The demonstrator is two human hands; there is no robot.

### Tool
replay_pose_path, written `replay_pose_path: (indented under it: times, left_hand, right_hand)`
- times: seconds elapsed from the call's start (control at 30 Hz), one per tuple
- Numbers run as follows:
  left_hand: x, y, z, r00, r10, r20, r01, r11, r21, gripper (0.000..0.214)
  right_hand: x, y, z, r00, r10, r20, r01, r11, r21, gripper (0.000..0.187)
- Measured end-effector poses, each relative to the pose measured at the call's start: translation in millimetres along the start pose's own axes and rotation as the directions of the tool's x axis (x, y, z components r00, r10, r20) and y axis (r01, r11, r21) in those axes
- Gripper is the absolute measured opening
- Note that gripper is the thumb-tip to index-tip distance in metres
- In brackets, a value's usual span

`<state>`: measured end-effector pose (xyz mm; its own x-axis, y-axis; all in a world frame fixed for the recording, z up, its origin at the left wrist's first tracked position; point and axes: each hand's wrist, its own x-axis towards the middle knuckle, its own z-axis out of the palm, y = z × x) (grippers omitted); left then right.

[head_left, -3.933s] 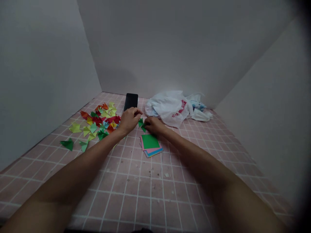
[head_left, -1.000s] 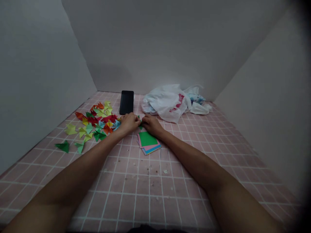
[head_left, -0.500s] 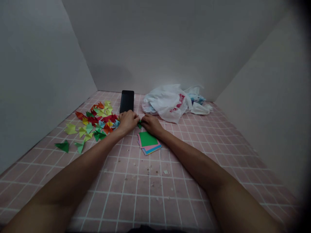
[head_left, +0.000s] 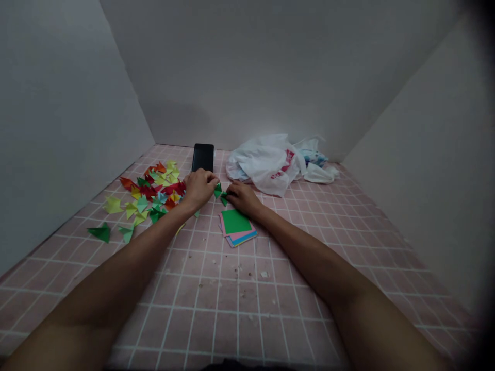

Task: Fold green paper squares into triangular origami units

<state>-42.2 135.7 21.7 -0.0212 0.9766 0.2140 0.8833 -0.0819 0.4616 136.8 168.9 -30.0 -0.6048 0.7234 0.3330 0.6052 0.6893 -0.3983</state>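
Observation:
My left hand (head_left: 199,186) and my right hand (head_left: 240,197) meet on the pink tiled floor over a small folded green paper (head_left: 220,193). Both hands have curled fingers pinching that paper, the left at its left end, the right at its right end. Just in front of my right hand lies a stack of square coloured sheets (head_left: 236,227) with a green one on top. A heap of folded paper pieces (head_left: 154,193) in red, yellow, green and orange spreads to the left of my left hand.
A black phone (head_left: 203,156) lies flat near the back wall. A crumpled white plastic bag (head_left: 273,163) sits to its right. Grey walls close in on the left, back and right. Small crumbs dot the tiles (head_left: 247,278) nearer to me.
My left hand has lifted slightly and drawn to the left, and more of the green paper shows between the hands. The view has barely shifted.

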Motion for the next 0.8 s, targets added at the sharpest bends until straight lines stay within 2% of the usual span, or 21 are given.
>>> replay_pose_path:
  times: [0.13,0.33,0.8]
  left_hand:
    - [-1,2,-0.2,0.999,-0.020,-0.049,0.020,1.000,-0.001,0.025]
    - [-2,4,-1.5,0.998,-0.029,-0.060,0.028,1.000,-0.008,0.024]
    - [0,3,-8.9,0.996,-0.030,-0.079,0.025,0.998,-0.063,0.023]
  right_hand:
    - [5,-6,-5,0.998,-0.028,0.057,0.032,0.997,-0.071,0.013]
    - [11,-12,-2,0.991,-0.042,0.128,0.055,0.993,-0.100,0.012]
    - [10,-7,-7,0.990,-0.020,0.142,0.016,1.000,0.024,0.011]
